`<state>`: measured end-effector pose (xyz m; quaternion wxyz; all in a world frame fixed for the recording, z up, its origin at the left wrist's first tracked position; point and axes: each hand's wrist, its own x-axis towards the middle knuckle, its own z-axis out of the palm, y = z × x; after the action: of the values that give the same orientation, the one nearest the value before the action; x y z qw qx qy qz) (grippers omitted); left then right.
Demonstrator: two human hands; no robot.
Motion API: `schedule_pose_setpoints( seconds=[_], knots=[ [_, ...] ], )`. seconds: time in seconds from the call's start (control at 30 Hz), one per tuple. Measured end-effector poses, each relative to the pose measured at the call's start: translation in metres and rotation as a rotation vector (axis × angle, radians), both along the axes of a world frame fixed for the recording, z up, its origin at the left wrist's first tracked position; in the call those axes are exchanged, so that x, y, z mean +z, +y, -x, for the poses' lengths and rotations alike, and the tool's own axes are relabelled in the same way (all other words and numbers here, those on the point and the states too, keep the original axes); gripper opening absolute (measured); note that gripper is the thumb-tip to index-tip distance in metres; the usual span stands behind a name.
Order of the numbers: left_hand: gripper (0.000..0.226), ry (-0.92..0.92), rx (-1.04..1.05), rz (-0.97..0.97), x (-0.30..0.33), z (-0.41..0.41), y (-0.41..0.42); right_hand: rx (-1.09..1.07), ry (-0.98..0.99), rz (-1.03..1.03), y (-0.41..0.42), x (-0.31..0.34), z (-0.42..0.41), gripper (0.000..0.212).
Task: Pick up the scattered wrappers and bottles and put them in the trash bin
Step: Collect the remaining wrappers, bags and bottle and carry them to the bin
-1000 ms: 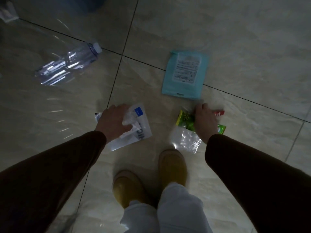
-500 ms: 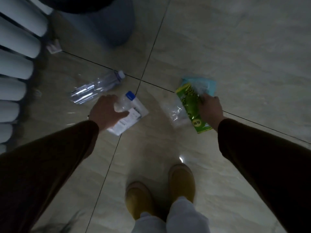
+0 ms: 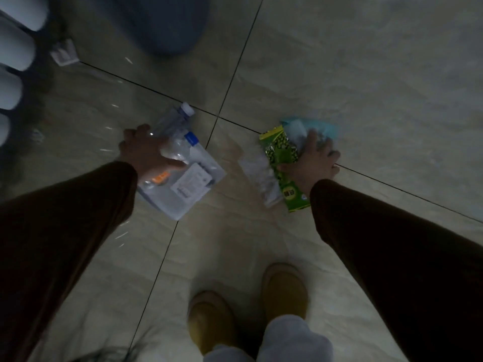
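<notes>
My left hand (image 3: 145, 151) grips a white wrapper (image 3: 187, 188) with a blue patch and a printed label, held above the tiled floor. A clear plastic bottle (image 3: 175, 118) with a pale cap shows just beyond that hand; I cannot tell whether the hand touches it. My right hand (image 3: 311, 159) is closed on a green snack wrapper (image 3: 286, 163), a clear plastic piece (image 3: 262, 176) beside it and a light blue packet (image 3: 317, 126) bunched behind the fingers. The dark blue trash bin (image 3: 162, 22) stands at the top, beyond the left hand.
White radiator columns (image 3: 15, 48) run along the left edge. A small white paper scrap (image 3: 64, 52) lies on the floor near them, left of the bin. My two tan shoes (image 3: 283, 291) stand at the bottom centre on the glossy tiles.
Both hands rose from the floor with their wrappers. The right hand gathered the blue packet with the green wrapper. The view swung toward the bin and radiator; the bottle now lies right by the left hand.
</notes>
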<state>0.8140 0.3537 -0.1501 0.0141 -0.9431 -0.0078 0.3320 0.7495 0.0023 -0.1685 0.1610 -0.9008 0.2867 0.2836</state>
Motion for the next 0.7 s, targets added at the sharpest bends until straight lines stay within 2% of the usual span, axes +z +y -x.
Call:
schedule_pose_setpoints(
  seconds=[0.1, 0.23, 0.4, 0.5, 0.63, 0.7],
  knots=[
    [0.101, -0.019, 0.119, 0.104, -0.007, 0.026, -0.022, -0.001, -0.121, 0.005, 0.018, 0.0, 0.015, 0.081],
    [0.092, 0.037, 0.101, 0.084, -0.011, 0.049, -0.04, -0.046, -0.08, -0.007, 0.027, -0.002, 0.024, 0.053],
    [0.08, 0.126, 0.424, 0.313, 0.011, 0.064, -0.057, -0.158, -0.198, -0.311, 0.018, 0.016, 0.035, 0.015],
    [0.074, 0.158, 0.604, 0.423, 0.046, 0.084, -0.067, -0.185, -0.285, -0.313, 0.011, 0.056, 0.042, 0.013],
    [0.108, 0.138, 0.94, 0.528, 0.12, 0.1, -0.076, -0.238, -0.297, -0.309, 0.008, 0.137, 0.042, 0.01],
    [0.115, 0.111, 1.044, 0.59, 0.166, 0.096, -0.08, -0.255, -0.313, -0.308, 0.011, 0.187, 0.037, 0.01]
  ],
)
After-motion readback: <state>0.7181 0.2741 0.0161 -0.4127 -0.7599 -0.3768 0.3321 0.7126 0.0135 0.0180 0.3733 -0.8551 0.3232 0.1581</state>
